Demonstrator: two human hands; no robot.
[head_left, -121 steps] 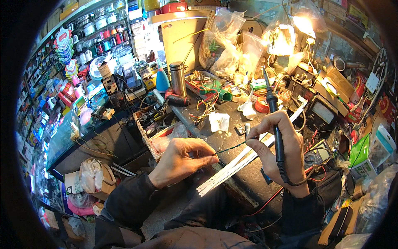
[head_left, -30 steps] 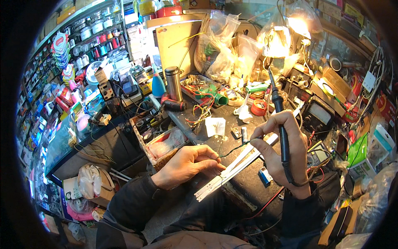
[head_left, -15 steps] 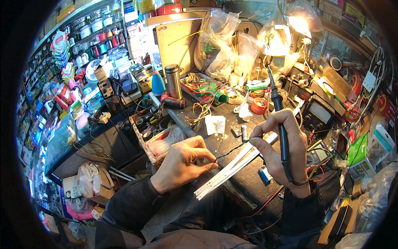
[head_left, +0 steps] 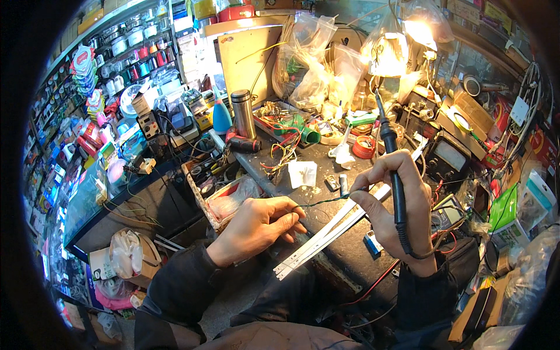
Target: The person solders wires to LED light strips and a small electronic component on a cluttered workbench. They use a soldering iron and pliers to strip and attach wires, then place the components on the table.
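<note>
My right hand (head_left: 396, 207) is closed round a black soldering iron (head_left: 389, 140), its tip pointing up and away from me. Thumb and forefinger of that hand also pinch one end of a thin dark twisted wire (head_left: 326, 202). Toward the left, the wire reaches the fingertips of my left hand (head_left: 259, 226), which are curled together at its other end; the exact grip is partly hidden. Below the wire, two long white strips (head_left: 326, 238) lie slantwise over the bench edge, running behind my right hand.
The dark workbench (head_left: 280, 175) carries a white paper piece (head_left: 303, 174), a red solder reel (head_left: 364, 147), a steel flask (head_left: 243, 114) and tangled wires. A lit lamp (head_left: 387, 55) hangs at the back. An analog meter (head_left: 449, 155) stands right; a parts drawer (head_left: 201, 195) sits left.
My left hand has shifted slightly left and up along the wire, and its fingers have changed their hold. The wire now lies flatter. My right hand and the iron have barely moved.
</note>
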